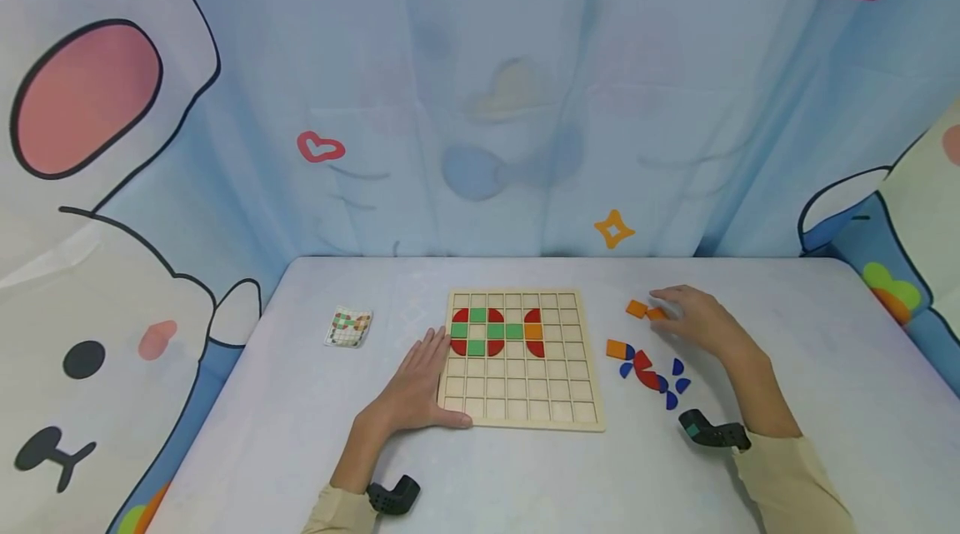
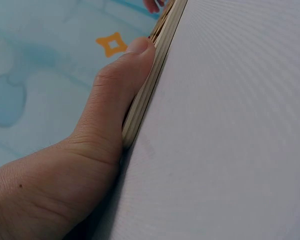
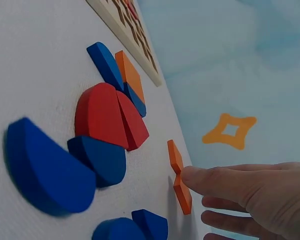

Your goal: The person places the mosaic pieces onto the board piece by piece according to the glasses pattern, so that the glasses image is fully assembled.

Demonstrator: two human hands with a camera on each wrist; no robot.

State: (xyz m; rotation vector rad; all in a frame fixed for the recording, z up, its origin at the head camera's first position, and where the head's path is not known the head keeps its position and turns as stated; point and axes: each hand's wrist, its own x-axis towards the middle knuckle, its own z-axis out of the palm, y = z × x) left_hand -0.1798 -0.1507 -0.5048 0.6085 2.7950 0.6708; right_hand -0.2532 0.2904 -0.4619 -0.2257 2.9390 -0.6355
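Observation:
My left hand (image 1: 415,391) lies flat at the left side of a wooden grid board (image 1: 517,411), fingers straight along its edge. The thumb (image 2: 121,80) rests against the board's near edge in the left wrist view. Red, green and orange pieces fill several cells in the board's upper rows. To the right of the board, my right hand (image 1: 701,319) reaches over two orange squares (image 3: 175,156). One fingertip (image 3: 192,175) is right at the spot where these squares meet; the other fingers are extended, apart from the pieces.
Between board and right arm lie loose blue pieces (image 3: 50,170), red pieces (image 3: 97,112) and another orange square (image 1: 617,349). A small pattern card (image 1: 348,327) sits left of the board. A blue printed curtain (image 1: 480,101) hangs behind the white table (image 1: 480,484).

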